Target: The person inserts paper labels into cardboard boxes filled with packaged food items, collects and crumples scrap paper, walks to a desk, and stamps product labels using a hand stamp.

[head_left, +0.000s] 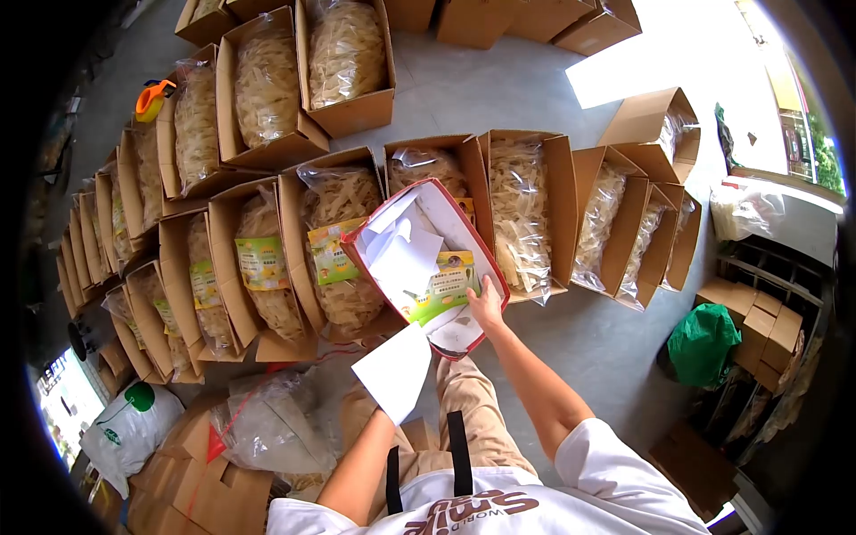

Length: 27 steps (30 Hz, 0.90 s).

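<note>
My right hand point(486, 306) grips the near right rim of a shallow red-edged box point(473, 234) with a white inside, thumb over the edge. In it lie loose white papers point(406, 254) and a yellow-green printed label point(446, 285). A white sheet of paper point(397, 370) sticks out from my left hand point(384, 419), just below the box's near left corner. The sheet covers most of that hand and its fingers. Beneath the box stand open cartons with clear bags of pale, flat dried strips point(522, 214).
Rows of cartons with filled bags point(267, 85) spread across the floor ahead and left. An orange tape dispenser point(154, 100) rests on one. Flattened cardboard point(209, 490) and clear plastic point(276, 423) lie at lower left. A green bag point(704, 343) sits by a rack at right.
</note>
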{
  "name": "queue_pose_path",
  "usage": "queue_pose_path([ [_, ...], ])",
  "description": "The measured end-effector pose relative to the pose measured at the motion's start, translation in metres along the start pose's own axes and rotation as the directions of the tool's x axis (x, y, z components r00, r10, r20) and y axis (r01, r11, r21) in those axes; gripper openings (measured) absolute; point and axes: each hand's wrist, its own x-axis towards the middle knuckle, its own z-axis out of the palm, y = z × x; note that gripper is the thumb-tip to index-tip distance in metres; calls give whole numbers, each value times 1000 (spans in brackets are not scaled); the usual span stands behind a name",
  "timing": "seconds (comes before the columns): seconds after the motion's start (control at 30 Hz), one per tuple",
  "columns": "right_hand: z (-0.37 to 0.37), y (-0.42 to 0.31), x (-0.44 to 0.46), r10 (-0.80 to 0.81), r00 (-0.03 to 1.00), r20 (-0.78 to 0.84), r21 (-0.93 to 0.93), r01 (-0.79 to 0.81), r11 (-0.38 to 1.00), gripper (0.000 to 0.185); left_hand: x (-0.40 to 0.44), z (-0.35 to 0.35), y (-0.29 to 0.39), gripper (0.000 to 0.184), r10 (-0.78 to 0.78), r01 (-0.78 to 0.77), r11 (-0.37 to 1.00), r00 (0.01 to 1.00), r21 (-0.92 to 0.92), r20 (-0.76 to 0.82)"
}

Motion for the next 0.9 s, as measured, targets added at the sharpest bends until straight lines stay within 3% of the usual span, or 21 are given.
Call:
queue_pose_path([
  [0.03, -1, -8, 5, 31, 999, 44, 65, -34, 997, 62, 2, -3, 12, 28, 110, -107, 988, 994, 114, -26],
  [0.07, -3, -15, 10, 61, 994, 86, 126, -72, 989, 63, 9, -4, 36, 28, 109, -105, 987, 994, 119, -27],
  [0.13, 9, -17, 24, 68, 995, 71, 144, -77, 987, 65, 24, -3, 70, 32, 276, -309, 772, 950, 556, 146],
  [0.2, 17, -21, 26, 75, 996, 55, 157, -83, 984, 67, 30, 1, 75, 30, 335, -371, 730, 926, 574, 173],
  [0.27, 16, -36, 20, 106, 985, 139, 117, -123, 985, 75, 38, 7, 84, 28, 396, -432, 685, 897, 587, 199],
  [0.3, 28, -28, 13, -9, 997, 78, 109, 1, 994, 78, 40, 13, 93, 30, 255, -264, 821, 963, 506, 87],
  [0.37, 56, -17, -3, -69, 996, 61, 67, 65, 996, 84, 47, 25, 117, 41, -89, 106, 958, 993, 267, -74],
  [0.4, 64, -13, -17, -116, 990, 80, 85, 110, 990, 84, 58, 31, 134, 45, -282, 343, 847, 937, 406, -203],
  [0.47, 78, -8, -52, -181, 982, 53, 78, 177, 981, 78, 83, 19, 52, 43, -188, 316, 826, 935, 468, -299],
  [0.5, 73, -16, -68, -95, 993, 72, 320, 67, 945, 78, 85, 14, 58, 39, -194, 314, 730, 947, 606, -257],
  [0.53, 70, -19, -77, -15, 994, 111, 541, -48, 840, 77, 83, 9, 61, 39, -192, 312, 730, 947, 608, -256],
  [0.57, 67, -22, -79, -13, 994, 109, 544, -48, 838, 77, 77, 3, 64, 35, -127, 156, 877, 987, 455, -94],
  [0.6, 65, -17, -79, -49, 998, 43, 344, 32, 938, 74, 70, -4, 62, 32, -25, 11, 967, 998, 253, 51],
  [0.63, 64, -11, -76, -99, 995, -13, 122, 100, 988, 71, 61, -8, 64, 30, 18, -36, 986, 994, 161, 110],
  [0.67, 63, -5, -73, -96, 995, -15, 124, 97, 988, 71, 49, -11, 66, 29, 34, -56, 987, 989, 150, 143],
  [0.7, 61, 2, -68, -44, 986, -161, 86, 59, 995, 67, 38, -13, 68, 28, 44, -71, 986, 984, 154, 174],
  [0.73, 53, 3, -63, 3, 952, -306, 54, 14, 998, 63, 27, -14, 68, 27, 47, -85, 980, 977, 178, 209],
  [0.8, 16, 1, -49, 115, 985, -130, 197, -88, 976, 58, 6, -11, 65, 25, 64, -148, 950, 954, 275, 291],
  [0.83, -1, -8, -48, 121, 983, -139, 208, -91, 974, 60, -3, -5, 61, 24, 79, -201, 917, 938, 344, 337],
  [0.87, 10, 13, -40, -40, 948, -317, -28, 33, 999, 61, -9, 2, 56, 24, 97, -266, 869, 919, 418, 383],
  [0.9, 3, 12, -40, 24, 968, -251, -34, -34, 999, 62, -12, 10, 51, 24, 112, -340, 800, 894, 495, 433],
])
